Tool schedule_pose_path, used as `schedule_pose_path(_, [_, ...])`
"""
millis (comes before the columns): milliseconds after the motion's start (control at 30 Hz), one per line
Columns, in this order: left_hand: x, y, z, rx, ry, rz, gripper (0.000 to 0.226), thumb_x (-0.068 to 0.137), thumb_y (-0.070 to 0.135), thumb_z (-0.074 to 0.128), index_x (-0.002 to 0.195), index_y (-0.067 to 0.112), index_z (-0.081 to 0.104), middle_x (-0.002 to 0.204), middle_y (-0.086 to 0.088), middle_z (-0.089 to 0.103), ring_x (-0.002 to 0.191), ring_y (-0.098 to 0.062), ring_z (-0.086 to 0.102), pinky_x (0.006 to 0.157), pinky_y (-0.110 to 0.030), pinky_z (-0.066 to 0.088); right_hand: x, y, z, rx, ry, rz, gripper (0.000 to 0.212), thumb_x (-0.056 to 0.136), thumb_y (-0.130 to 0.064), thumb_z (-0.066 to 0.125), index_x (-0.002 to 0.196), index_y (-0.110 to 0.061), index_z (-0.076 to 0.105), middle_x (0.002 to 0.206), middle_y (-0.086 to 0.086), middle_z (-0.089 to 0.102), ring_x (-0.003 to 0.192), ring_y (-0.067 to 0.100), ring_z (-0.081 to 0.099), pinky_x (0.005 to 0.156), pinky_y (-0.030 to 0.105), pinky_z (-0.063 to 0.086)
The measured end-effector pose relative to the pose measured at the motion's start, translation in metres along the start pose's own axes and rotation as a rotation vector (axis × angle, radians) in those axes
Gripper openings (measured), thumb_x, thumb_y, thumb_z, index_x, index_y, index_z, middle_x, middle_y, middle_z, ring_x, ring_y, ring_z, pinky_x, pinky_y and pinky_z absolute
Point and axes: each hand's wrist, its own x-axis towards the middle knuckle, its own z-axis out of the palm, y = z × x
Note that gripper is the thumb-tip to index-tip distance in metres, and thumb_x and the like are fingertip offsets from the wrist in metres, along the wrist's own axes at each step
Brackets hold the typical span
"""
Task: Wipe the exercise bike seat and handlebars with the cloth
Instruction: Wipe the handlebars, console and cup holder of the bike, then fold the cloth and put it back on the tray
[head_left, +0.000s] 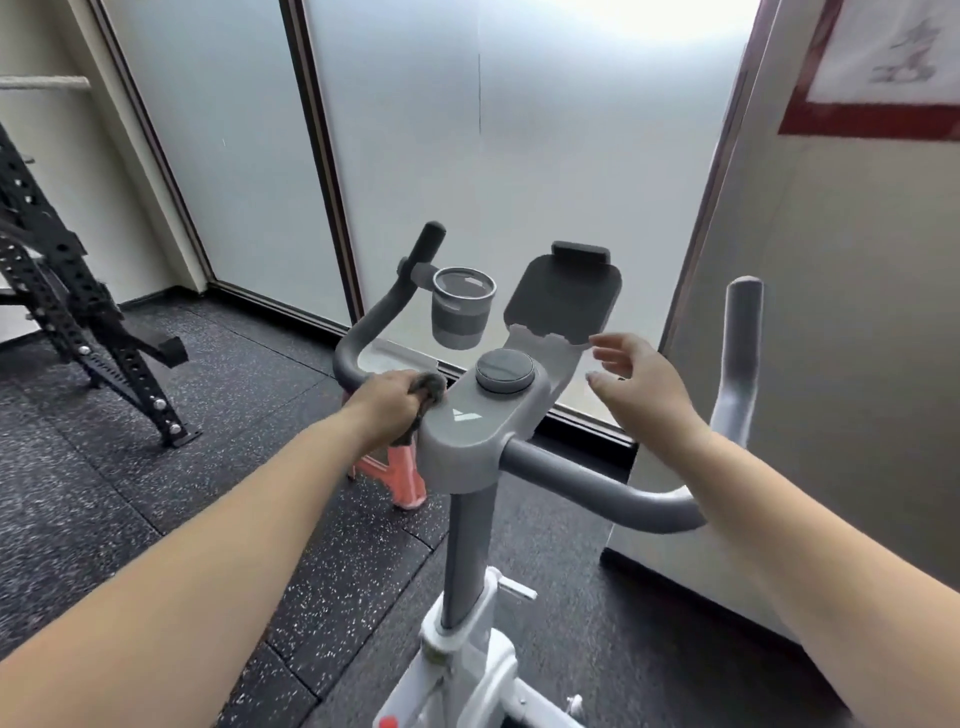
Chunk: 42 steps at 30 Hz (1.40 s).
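Fingers of left hand (387, 400) clamp cloth (427, 387) on handlebars (358, 338); right hand (636, 384) spread, empty.

The cloth (428, 387) bunched in the left hand (387, 402) is dark grey, close in tone to the charcoal handlebars (582, 480) running under both hands. Between the hands, the console (478, 415) is lighter grey with a small white mark and a darker round knob (505, 370). Beyond the left hand hangs a two-tone grey cup (462, 306); beyond the right hand (639, 384) sits a black tablet holder (563, 299). Below, the frame (467, 670) is white, the floor (156, 493) black with pale speckles.
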Motion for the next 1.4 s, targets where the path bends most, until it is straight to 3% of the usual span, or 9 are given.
schedule_pose_path(100, [-0.001,-0.002,0.002,-0.059,-0.061,-0.040,0.018,0.087,0.021,0.043,0.085,0.023,0.061,0.097,-0.016,0.065,0.094,-0.036,0.061,0.087,-0.049,0.050,-0.019,0.007,-0.012,0.006,0.008,0.003,0.038,0.086,-0.010,0.058,0.123,-0.016,0.055,0.116,0.002,0.063,0.110,0.014,0.058,0.096,0.024,0.042])
schedule_pose_path(267, [-0.033,0.027,-0.010,-0.233,-0.168,-0.036,0.022,0.098,0.009,0.038,0.083,0.012,0.054,0.066,-0.004,0.055,0.063,-0.024,0.057,0.047,-0.024,0.045,-0.040,-0.002,-0.024,0.045,0.006,0.000,0.038,0.086,-0.009,0.058,0.123,-0.016,0.054,0.110,0.001,0.064,0.106,0.015,0.060,0.094,0.027,0.047])
schedule_pose_path(367, [-0.062,0.035,-0.020,-0.609,-0.072,0.008,0.020,0.098,0.010,0.040,0.099,0.008,0.060,0.087,-0.008,0.066,0.094,-0.025,0.063,0.070,-0.020,0.053,-0.051,-0.015,-0.031,0.093,0.023,-0.022,0.035,0.087,-0.010,0.059,0.121,-0.018,0.055,0.106,0.000,0.065,0.098,0.014,0.062,0.090,0.029,0.051])
schedule_pose_path(467, [-0.090,0.046,-0.024,-1.054,-0.050,0.069,0.031,0.097,0.011,0.038,0.120,0.018,0.058,0.109,-0.014,0.068,0.105,-0.027,0.065,0.087,-0.039,0.054,-0.068,-0.034,-0.032,0.188,-0.016,-0.025,0.030,0.089,-0.012,0.059,0.117,-0.021,0.055,0.104,0.002,0.069,0.092,0.018,0.065,0.077,0.024,0.051])
schedule_pose_path(567, [-0.123,0.054,-0.020,-1.196,-0.154,0.026,0.030,0.097,0.022,0.036,0.114,0.015,0.059,0.109,-0.016,0.064,0.094,-0.028,0.066,0.083,-0.048,0.054,-0.095,-0.056,-0.020,0.314,-0.121,0.007,0.024,0.091,-0.018,0.059,0.114,-0.023,0.055,0.109,0.010,0.068,0.096,0.023,0.066,0.079,0.030,0.052])
schedule_pose_path(733, [-0.166,0.042,0.000,-1.307,-0.390,-0.059,0.048,0.092,0.028,0.040,0.132,0.003,0.046,0.129,-0.022,0.055,0.118,-0.036,0.053,0.102,-0.055,0.040,-0.151,-0.082,0.009,0.394,-0.340,0.038,0.024,0.088,-0.026,0.063,0.112,-0.026,0.057,0.116,0.009,0.065,0.103,0.020,0.065,0.093,0.035,0.052])
schedule_pose_path(967, [-0.220,0.002,0.021,-1.257,-0.332,-0.152,0.048,0.094,0.051,0.035,0.113,0.016,0.063,0.119,-0.012,0.064,0.105,-0.027,0.055,0.085,-0.037,0.048,-0.219,-0.076,0.018,0.251,-0.131,0.052,0.007,0.083,-0.019,0.068,0.080,-0.017,0.062,0.070,0.000,0.060,0.066,0.015,0.055,0.063,0.031,0.047])
schedule_pose_path(1167, [-0.278,0.009,0.027,-0.639,-0.204,0.001,0.078,0.067,0.048,0.077,0.133,0.021,0.043,0.121,-0.008,0.062,0.107,-0.021,0.062,0.095,-0.043,0.051,-0.260,-0.079,0.003,0.205,-0.181,-0.001,0.005,0.088,-0.021,0.063,0.086,-0.026,0.063,0.084,-0.001,0.069,0.080,0.012,0.063,0.071,0.027,0.052])
schedule_pose_path(1400, [-0.371,0.012,0.033,-0.511,0.129,0.026,0.022,0.075,0.012,0.076,0.093,0.010,0.065,0.076,0.002,0.065,0.070,-0.010,0.061,0.059,-0.010,0.048,-0.324,-0.061,0.012,0.419,-0.408,0.037,0.013,0.088,-0.017,0.064,0.100,-0.019,0.060,0.094,0.006,0.067,0.089,0.020,0.063,0.082,0.032,0.053])
